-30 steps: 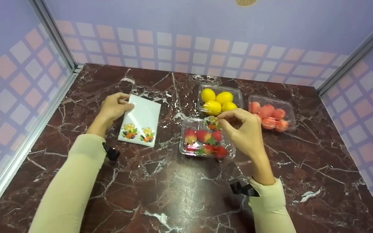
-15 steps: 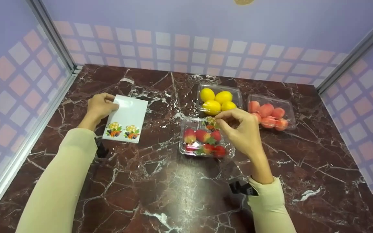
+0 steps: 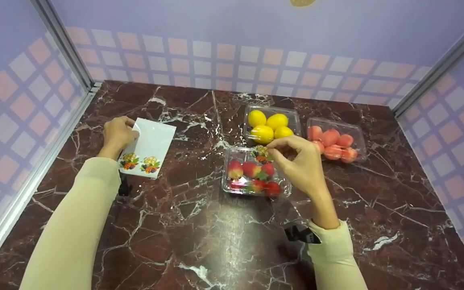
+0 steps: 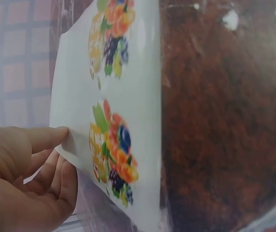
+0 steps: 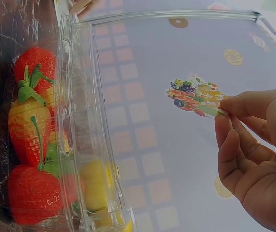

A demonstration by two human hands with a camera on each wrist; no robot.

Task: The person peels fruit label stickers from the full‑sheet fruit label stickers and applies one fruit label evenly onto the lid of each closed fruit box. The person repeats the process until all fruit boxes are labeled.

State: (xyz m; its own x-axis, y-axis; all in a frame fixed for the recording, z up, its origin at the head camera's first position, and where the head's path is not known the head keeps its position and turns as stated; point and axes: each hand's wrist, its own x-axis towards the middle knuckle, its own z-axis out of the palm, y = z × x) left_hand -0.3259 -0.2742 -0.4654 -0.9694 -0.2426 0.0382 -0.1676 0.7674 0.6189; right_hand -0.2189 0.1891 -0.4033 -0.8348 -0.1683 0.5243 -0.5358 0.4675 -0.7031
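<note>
My left hand (image 3: 118, 135) pinches the left edge of a white sticker sheet (image 3: 151, 139), thumb on its face. Two printed fruit stickers (image 4: 116, 150) show along the sheet's near end. Between thumb and forefinger, my right hand (image 3: 298, 163) pinches a single fruit sticker (image 5: 194, 98) by its edge. In the head view that sticker overlaps the far part of a clear plastic box (image 3: 226, 187) of strawberries (image 3: 251, 169). The strawberries lie behind clear plastic in the right wrist view too.
Behind the strawberry box stands a clear box (image 3: 293, 117) of lemons (image 3: 277, 121). To its right, another clear box (image 3: 355, 137) holds peach-coloured fruit (image 3: 330, 137). The dark red marble-patterned table (image 3: 199, 245) is bounded by purple checked panels (image 3: 232, 24) at the back and sides.
My left hand has moved left with the sticker sheet, away from the strawberry box. The right hand keeps the sticker in nearly the same spot.
</note>
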